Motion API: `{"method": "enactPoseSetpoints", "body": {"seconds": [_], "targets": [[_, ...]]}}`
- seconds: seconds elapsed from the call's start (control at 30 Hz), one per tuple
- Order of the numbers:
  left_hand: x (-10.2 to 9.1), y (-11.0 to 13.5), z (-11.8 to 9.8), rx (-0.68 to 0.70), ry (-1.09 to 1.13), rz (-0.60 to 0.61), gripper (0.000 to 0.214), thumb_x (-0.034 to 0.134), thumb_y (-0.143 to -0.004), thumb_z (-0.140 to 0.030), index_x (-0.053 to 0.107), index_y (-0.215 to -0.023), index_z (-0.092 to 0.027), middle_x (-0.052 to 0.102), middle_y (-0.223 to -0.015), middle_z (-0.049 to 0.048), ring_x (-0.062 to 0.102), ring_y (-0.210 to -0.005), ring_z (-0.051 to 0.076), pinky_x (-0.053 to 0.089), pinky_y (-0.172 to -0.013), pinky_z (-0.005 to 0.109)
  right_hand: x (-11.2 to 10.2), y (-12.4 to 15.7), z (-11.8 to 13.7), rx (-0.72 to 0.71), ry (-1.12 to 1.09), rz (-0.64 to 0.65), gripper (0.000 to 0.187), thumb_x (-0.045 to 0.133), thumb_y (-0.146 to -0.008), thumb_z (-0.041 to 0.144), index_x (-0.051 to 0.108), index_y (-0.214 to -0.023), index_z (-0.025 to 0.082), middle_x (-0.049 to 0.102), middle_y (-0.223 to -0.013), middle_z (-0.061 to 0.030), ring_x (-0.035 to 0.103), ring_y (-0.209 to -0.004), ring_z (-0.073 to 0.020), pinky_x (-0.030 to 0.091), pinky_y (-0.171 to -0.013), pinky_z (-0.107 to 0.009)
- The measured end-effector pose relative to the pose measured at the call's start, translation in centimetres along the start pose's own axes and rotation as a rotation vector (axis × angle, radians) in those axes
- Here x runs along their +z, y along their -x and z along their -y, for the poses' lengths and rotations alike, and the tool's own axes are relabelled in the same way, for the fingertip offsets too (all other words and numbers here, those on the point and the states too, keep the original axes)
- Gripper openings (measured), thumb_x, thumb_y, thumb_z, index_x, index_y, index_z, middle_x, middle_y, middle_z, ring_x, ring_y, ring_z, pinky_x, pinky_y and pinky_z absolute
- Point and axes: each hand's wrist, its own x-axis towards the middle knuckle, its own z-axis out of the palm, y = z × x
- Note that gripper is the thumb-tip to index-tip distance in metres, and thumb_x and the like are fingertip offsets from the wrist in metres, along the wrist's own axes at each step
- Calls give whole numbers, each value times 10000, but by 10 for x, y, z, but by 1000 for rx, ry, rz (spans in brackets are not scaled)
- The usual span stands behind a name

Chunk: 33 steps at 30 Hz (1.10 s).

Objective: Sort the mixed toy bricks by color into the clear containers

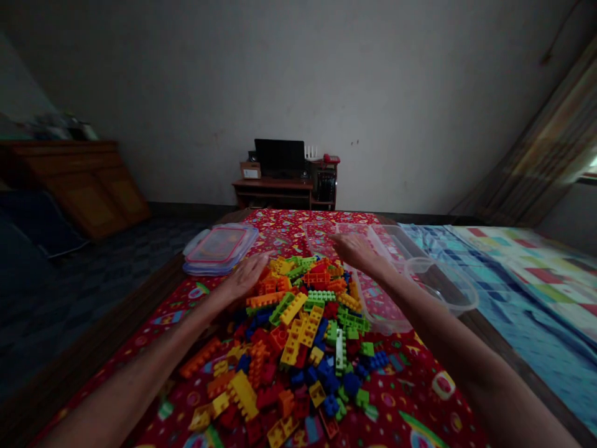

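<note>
A heap of toy building blocks [298,323] in yellow, orange, green, blue and red spreads over a red patterned tablecloth [420,373]. At the heap's far left edge lies my left hand [249,274], fingers stretched out beside the orange and yellow blocks; it grips nothing visible. My right hand [353,250] hovers at the far right of the heap, above or in front of transparent plastic containers [387,323]. Its fingers point left and look extended, with no block visible in them.
Stacked transparent lids [217,249] lie left of my left hand. A round-ended plastic container [461,292] stands at the table's right edge. Beyond are a bed with a checked cover [527,280], a desk with a monitor [280,157] and a wooden cabinet [88,186].
</note>
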Motion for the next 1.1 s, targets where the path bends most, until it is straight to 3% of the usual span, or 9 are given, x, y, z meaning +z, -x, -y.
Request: {"method": "enactPoseSetpoints", "body": {"seconds": [0.1, 0.17, 0.27, 0.37, 0.5, 0.67, 0.9, 1.0, 1.1], "targets": [[-3, 5, 26, -1, -85, -63, 556, 267, -915, -448, 592, -1226, -121, 619, -1269, 123, 553, -1187, 247, 399, -1056, 408, 12, -21, -5, 3, 123, 167, 347, 391, -890, 82, 661, -1103, 127, 696, -1043, -148, 646, -927, -203, 448, -739, -263], [-2, 8, 51, 40, -164, -94, 468, 350, -875, -371, 640, -1149, -126, 650, -1210, 140, 589, -1125, 255, 445, -1008, 425, 19, -27, 0, 32, 177, 199, 361, 368, -899, 100, 668, -1099, 127, 693, -1037, -166, 652, -918, -221, 448, -716, -274], [-3, 10, 86, 155, -285, -37, 400, 389, -816, -210, 674, -1091, -155, 669, -1173, 126, 574, -1136, 243, 431, -1015, 440, 24, -28, 6, 31, 186, 185, 358, 347, -911, 133, 686, -1023, 115, 700, -941, -178, 656, -854, -228, 431, -674, -273], [-8, 6, 103, 189, -444, 59, 418, 409, -791, -134, 666, -1116, -186, 626, -1259, 102, 485, -1247, 257, 336, -1080, 485, 24, -26, 6, 13, 180, 181, 331, 364, -910, 150, 691, -954, 124, 701, -870, -157, 641, -775, -199, 391, -634, -252], [-18, -5, 99, 208, -596, 151, 437, 423, -795, -82, 624, -1171, -178, 553, -1354, 113, 403, -1324, 266, 221, -1130, 513, 25, -24, 3, 15, 175, 170, 323, 356, -895, 112, 678, -921, 113, 689, -815, -145, 587, -664, -158, 324, -577, -251], [-21, -23, 77, 208, -690, 147, 407, 480, -822, -87, 565, -1220, -102, 572, -1284, 195, 465, -1267, 287, 321, -1088, 441, 29, -21, 5, -5, 155, 138, 343, 326, -916, 123, 667, -942, 109, 687, -826, -143, 548, -639, -147, 278, -558, -268], [-8, -38, 60, 221, -793, 286, 575, 471, -828, -27, 482, -1350, -267, 466, -1437, 92, 410, -1327, 280, 359, -1058, 465, 33, -16, 7, -1, 21, 60, 333, 353, -940, 198, 663, -1040, 133, 696, -847, -130, 596, -698, -162, 309, -582, -248], [-11, -41, 56, 117, -804, 216, 621, 447, -815, 3, 436, -1393, -224, 519, -1382, 137, 501, -1250, 276, 450, -976, 412, 31, -12, 4, 7, 8, 29, 335, 356, -934, 192, 670, -1032, 132, 699, -850, -137, 613, -725, -170, 342, -617, -246], [-26, -46, 52, 14, -724, 57, 583, 378, -851, -11, 428, -1402, -193, 599, -1273, 165, 595, -1126, 277, 498, -899, 403, 26, -7, 5, 13, -18, -6, 338, 353, -927, 170, 670, -1042, 133, 702, -860, -138, 625, -762, -172, 369, -662, -241]]}}
